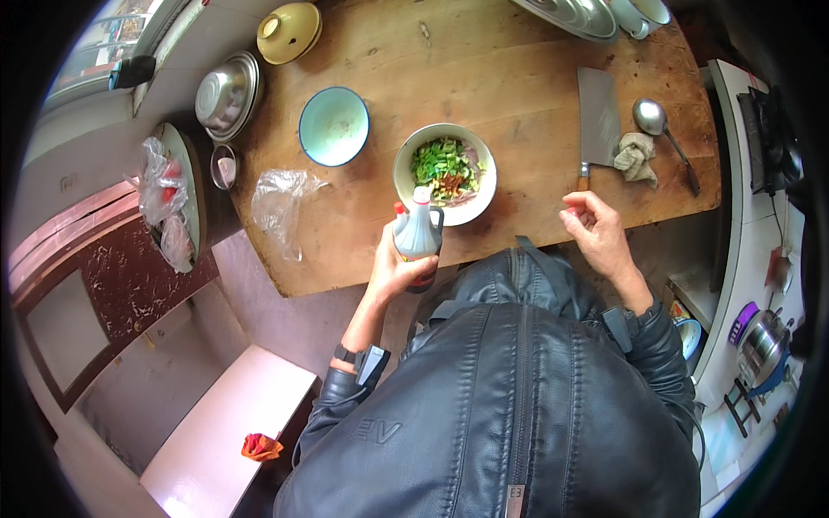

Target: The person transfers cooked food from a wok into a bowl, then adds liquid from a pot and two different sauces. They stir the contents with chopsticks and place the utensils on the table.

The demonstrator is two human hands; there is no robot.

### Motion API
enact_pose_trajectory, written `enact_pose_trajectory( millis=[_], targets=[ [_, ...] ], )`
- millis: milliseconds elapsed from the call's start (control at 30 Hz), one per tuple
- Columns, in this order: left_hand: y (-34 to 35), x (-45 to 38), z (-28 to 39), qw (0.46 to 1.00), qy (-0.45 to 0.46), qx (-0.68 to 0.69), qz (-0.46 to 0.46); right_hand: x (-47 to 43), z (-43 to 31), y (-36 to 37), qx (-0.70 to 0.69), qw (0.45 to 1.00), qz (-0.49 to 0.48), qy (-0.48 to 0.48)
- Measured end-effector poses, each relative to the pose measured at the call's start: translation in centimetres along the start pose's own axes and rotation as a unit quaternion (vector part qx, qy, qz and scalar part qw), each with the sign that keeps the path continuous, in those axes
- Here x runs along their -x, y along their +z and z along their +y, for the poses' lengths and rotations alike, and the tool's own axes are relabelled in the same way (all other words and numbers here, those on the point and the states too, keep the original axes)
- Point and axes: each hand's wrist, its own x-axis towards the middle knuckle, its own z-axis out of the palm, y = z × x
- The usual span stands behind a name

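My left hand (396,269) grips a plastic bottle (418,234) with a side handle and a small red-capped spout. The bottle stands nearly upright at the near rim of a white enamel bowl (403,175). In the bowl lie chopped green vegetables (435,158), pale pink meat (469,157) and a reddish-brown powder (458,184). My right hand (599,233) hovers at the table's front edge, just below the wooden handle of a cleaver (598,116). Its thumb and forefinger are bent together, and something reddish shows between them; I cannot tell whether it is an object.
On the wooden table (505,84) are an enamel bowl with a blue rim (333,126), a plastic bag (285,201), a crumpled cloth (635,158) and a metal ladle (649,116). Steel basins (227,97) and a yellow lid (289,33) sit far left. A counter (745,252) runs along the right.
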Motion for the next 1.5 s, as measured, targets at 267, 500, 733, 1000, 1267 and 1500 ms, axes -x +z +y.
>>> enact_pose_trajectory(
  millis=[267, 500, 733, 1000, 1267, 1500],
  targets=[
    [-0.9, 0.1, 0.6, 0.998, 0.034, -0.015, 0.042, 0.2, 0.6, 0.2, 0.016, 1.000, -0.007, -0.018],
    [-1.1, 0.6, 1.6, 0.995, 0.064, 0.033, 0.075, 0.8, 0.2, 0.2, 0.028, 0.999, -0.006, -0.021],
    [-1.5, 1.1, 1.5, 0.993, 0.074, 0.022, 0.088, 1.7, 0.0, 0.4, 0.025, 0.999, -0.004, -0.029],
    [-1.1, 1.7, 0.5, 0.998, 0.050, -0.008, 0.045, 2.1, 0.2, 0.3, 0.034, 0.999, -0.005, -0.026],
    [-0.2, 1.6, -0.3, 0.999, 0.036, -0.026, 0.017, 1.9, 0.6, 0.1, 0.034, 0.999, -0.006, -0.002],
    [0.5, 1.7, 0.7, 0.999, -0.013, -0.028, 0.008, 1.5, 0.8, 0.3, 0.027, 1.000, 0.002, -0.014]
  ],
)
